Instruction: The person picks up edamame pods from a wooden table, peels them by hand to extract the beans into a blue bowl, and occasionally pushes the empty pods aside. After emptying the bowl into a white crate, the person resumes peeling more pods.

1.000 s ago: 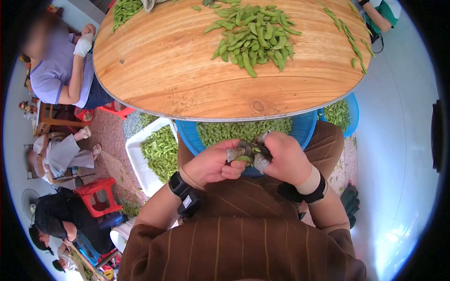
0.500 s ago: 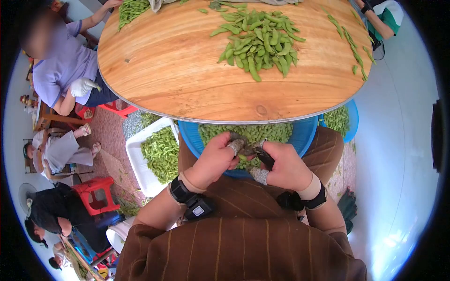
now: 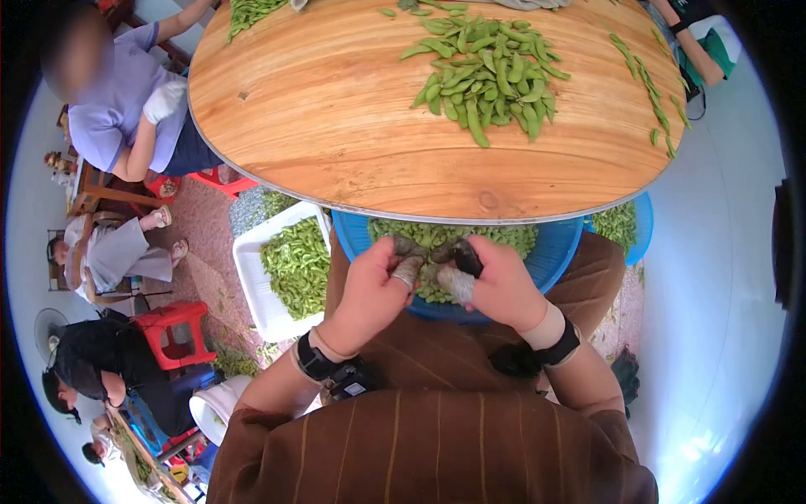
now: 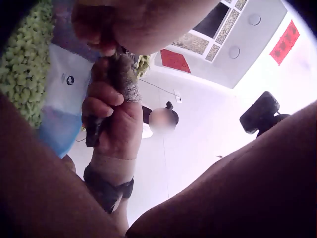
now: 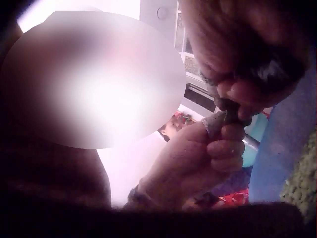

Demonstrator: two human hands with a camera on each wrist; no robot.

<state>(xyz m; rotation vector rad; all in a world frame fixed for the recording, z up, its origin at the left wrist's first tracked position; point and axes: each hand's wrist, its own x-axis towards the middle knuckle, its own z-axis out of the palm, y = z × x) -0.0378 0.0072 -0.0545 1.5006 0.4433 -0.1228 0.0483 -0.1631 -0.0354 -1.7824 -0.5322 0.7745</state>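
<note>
Over a blue basin (image 3: 568, 260) of shelled green beans (image 3: 495, 236), my two hands meet at the fingertips. The left hand (image 3: 375, 284) has curled fingers and pinches at a green edamame pod, mostly hidden by the fingertips. Grey tape wraps its thumb. My right hand (image 3: 507, 287), its thumb also taped, grips a black-handled tool (image 3: 467, 257); in the left wrist view the handle's dark end (image 4: 92, 139) sticks out below the fist. I cannot tell the tool's kind. In the right wrist view the left hand (image 5: 198, 153) shows folded fingers against the right hand's fingertips.
A round wooden table (image 3: 319, 126) bears a pile of edamame pods (image 3: 491, 80). Left of my knees stands a white tray (image 3: 244, 265) of pods, with a white bucket (image 3: 201, 412) nearer me. Another blue basin (image 3: 644, 227) is at right. People and red stools (image 3: 172, 332) are at left.
Both hands have shifted forward over the basin. The pod that showed green between them has become mostly hidden. At left, the seated person's gloved hand has moved.
</note>
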